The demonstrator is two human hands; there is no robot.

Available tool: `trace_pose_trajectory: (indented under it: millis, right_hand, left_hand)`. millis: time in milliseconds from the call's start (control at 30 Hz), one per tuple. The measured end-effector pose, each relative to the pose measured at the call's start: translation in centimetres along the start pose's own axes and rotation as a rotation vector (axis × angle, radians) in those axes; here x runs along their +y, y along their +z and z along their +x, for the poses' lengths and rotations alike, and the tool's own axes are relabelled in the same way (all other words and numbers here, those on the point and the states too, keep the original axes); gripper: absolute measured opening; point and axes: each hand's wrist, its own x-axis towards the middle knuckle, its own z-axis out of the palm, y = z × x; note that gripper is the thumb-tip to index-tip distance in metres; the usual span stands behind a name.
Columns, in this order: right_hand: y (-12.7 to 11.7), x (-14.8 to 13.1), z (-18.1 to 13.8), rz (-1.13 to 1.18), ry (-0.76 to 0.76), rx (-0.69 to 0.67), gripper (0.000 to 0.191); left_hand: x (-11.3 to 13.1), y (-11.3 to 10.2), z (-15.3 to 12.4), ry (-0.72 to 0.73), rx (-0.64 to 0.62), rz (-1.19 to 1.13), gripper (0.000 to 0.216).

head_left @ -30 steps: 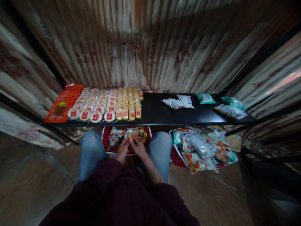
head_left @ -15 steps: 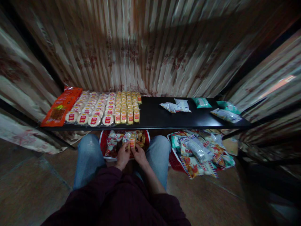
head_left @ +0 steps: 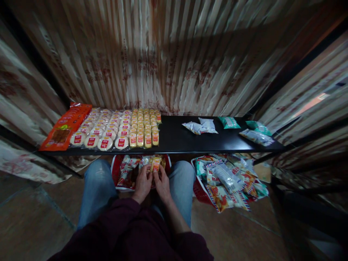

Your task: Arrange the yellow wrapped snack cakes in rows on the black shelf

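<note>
Between my knees, my left hand and my right hand are closed together on a small yellow wrapped cake with a red and orange label. They hold it above a red basket with a pale rim, which contains several snack packets. On the black shelf in front stand rows of similar yellow wrapped cakes. Left of these lie rows of round white wrapped cakes. My fingers cover the lower part of the held cake.
At the shelf's left end lies an orange bag. White packets and green packets lie on its right half. A second red basket, heaped with snack bags, stands right of my right knee. Patterned curtains hang behind the shelf.
The held cake has moved slightly right and tilted, with both hands still on it. The shelf and its goods sit a little lower and further left in view.
</note>
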Motion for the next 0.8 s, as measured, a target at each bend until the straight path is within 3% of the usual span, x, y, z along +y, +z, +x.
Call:
trace_pose_trajectory:
  millis: [433,800]
  right_hand:
    - [-1.9,-1.9,1.6,-0.081,0.026,0.105,0.052]
    - [-3.6,-2.7,6.3,-0.121,-0.091,0.197,0.041]
  left_hand:
    - [2.5,1.3,1.8,0.138,-0.034,-0.072,0.027]
    - [5.0,3.5,5.0,0.164,-0.001,0.015,0.033]
